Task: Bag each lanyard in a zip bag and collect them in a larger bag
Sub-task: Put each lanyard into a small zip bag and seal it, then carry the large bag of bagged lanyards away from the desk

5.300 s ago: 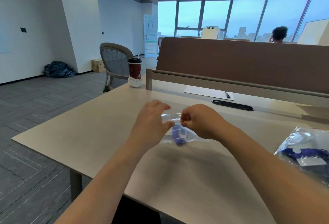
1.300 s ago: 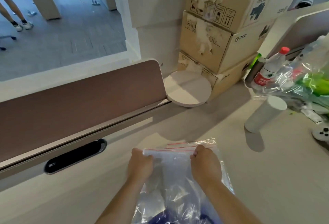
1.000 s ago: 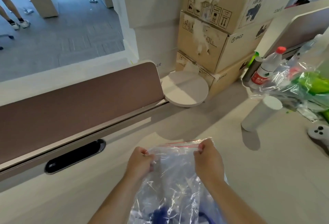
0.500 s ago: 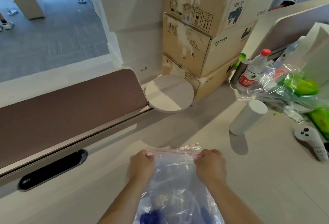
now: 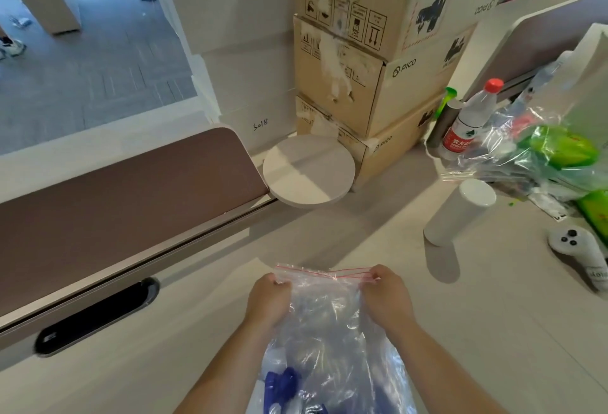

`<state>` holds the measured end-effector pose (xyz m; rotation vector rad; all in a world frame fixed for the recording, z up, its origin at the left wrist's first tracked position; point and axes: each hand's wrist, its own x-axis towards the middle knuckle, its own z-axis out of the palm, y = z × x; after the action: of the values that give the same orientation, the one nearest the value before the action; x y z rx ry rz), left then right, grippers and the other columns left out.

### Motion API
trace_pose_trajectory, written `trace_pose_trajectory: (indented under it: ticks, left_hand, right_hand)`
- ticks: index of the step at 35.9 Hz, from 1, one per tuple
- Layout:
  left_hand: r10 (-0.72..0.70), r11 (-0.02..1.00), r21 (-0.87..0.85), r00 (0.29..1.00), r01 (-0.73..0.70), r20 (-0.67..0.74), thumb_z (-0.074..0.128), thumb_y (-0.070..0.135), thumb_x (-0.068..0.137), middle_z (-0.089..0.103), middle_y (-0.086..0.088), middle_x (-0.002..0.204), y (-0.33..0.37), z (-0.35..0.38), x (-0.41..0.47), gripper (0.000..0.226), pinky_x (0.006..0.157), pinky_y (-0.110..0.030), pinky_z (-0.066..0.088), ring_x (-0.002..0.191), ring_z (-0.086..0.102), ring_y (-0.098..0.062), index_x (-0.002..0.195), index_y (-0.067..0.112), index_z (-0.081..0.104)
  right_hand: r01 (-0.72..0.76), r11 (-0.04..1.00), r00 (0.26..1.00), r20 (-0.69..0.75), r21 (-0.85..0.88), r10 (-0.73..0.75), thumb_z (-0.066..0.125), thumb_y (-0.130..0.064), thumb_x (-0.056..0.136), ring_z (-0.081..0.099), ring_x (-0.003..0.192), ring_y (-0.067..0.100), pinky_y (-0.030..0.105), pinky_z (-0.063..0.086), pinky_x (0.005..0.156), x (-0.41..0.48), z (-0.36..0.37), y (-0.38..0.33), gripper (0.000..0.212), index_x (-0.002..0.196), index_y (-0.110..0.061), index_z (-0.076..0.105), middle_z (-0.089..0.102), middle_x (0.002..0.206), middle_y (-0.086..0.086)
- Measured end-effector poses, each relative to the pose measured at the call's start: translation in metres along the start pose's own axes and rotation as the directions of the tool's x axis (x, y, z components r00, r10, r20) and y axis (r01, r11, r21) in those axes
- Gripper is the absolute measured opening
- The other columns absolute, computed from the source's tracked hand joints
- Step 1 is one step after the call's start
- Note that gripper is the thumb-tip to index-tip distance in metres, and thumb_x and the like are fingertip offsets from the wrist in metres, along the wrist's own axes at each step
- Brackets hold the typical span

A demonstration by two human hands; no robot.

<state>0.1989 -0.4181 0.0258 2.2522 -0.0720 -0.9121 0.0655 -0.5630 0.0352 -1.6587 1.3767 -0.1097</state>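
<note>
A large clear zip bag point(image 5: 329, 318) with a red seal line lies on the desk in front of me. My left hand point(image 5: 268, 298) pinches its top left corner and my right hand point(image 5: 385, 296) pinches the top right corner, stretching the mouth between them. Inside the bag's lower part I see blue lanyards point(image 5: 283, 387) in small clear bags, partly cut off by the frame's bottom edge.
A brown divider panel point(image 5: 115, 203) with a black cable slot point(image 5: 95, 315) runs along the left. Cardboard boxes point(image 5: 371, 61) are stacked behind a round white disc point(image 5: 309, 170). At the right are a white cylinder point(image 5: 459, 213), a water bottle point(image 5: 470, 117), a bag of green packets point(image 5: 556, 150) and a white controller point(image 5: 582, 255).
My hands have spread a little wider along the big bag's top edge. Five seconds ago I held a small zip bag with a lanyard at another part of the desk.
</note>
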Motion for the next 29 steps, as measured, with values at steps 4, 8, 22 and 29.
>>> trace_pose_trajectory:
  ticks: [4, 8, 22, 29]
  left_hand:
    - [-0.005, 0.998, -0.063, 1.0, 0.007, 0.031, 0.053, 0.008, 0.081, 0.058, -0.006, 0.064, -0.006, -0.003, -0.005, 0.02, 0.056, -0.027, 0.041, 0.057, 0.05, -0.024, 0.061, 0.013, 0.052]
    - [-0.012, 0.998, -0.068, 0.998, 0.017, 0.069, 0.06, 0.014, 0.07, 0.057, -0.006, 0.058, -0.014, -0.009, -0.011, 0.017, 0.056, -0.026, 0.04, 0.055, 0.05, -0.022, 0.054, 0.014, 0.054]
    - [0.201, 0.952, -0.195, 0.961, -0.237, -0.188, 0.057, 0.012, 0.093, 0.055, 0.003, 0.054, -0.022, -0.091, -0.084, 0.039, 0.058, -0.029, 0.039, 0.054, 0.048, -0.018, 0.054, 0.015, 0.053]
    - [0.289, 0.882, -0.249, 0.877, -0.4, -0.384, 0.058, 0.007, 0.092, 0.053, 0.004, 0.052, -0.025, -0.179, -0.155, 0.03, 0.053, -0.021, 0.035, 0.051, 0.044, -0.009, 0.062, 0.006, 0.061]
  right_hand:
    - [-0.017, 1.0, 1.0, -0.023, 0.008, 0.017, 0.048, 0.003, 0.078, 0.045, 0.056, 0.019, 0.025, 0.034, 0.05, -0.009, -0.002, 0.001, 0.017, 0.07, -0.009, 0.058, 0.056, 0.062, 0.0]
    - [-0.044, 0.999, 0.998, -0.046, 0.01, 0.045, 0.051, -0.001, 0.076, 0.05, 0.055, 0.016, 0.024, 0.038, 0.051, -0.018, -0.005, -0.002, 0.02, 0.066, -0.016, 0.059, 0.058, 0.059, -0.004]
    - [0.279, 0.958, 0.952, -0.15, 0.067, -0.267, 0.056, -0.014, 0.088, 0.051, 0.059, 0.016, 0.027, 0.037, 0.053, -0.108, -0.003, -0.067, 0.02, 0.069, -0.02, 0.054, 0.056, 0.06, -0.004]
    - [0.43, 0.902, 0.889, -0.183, 0.02, -0.42, 0.06, -0.025, 0.092, 0.056, 0.076, 0.017, 0.029, 0.035, 0.063, -0.192, 0.004, -0.134, 0.006, 0.091, -0.023, 0.066, 0.065, 0.079, -0.006]
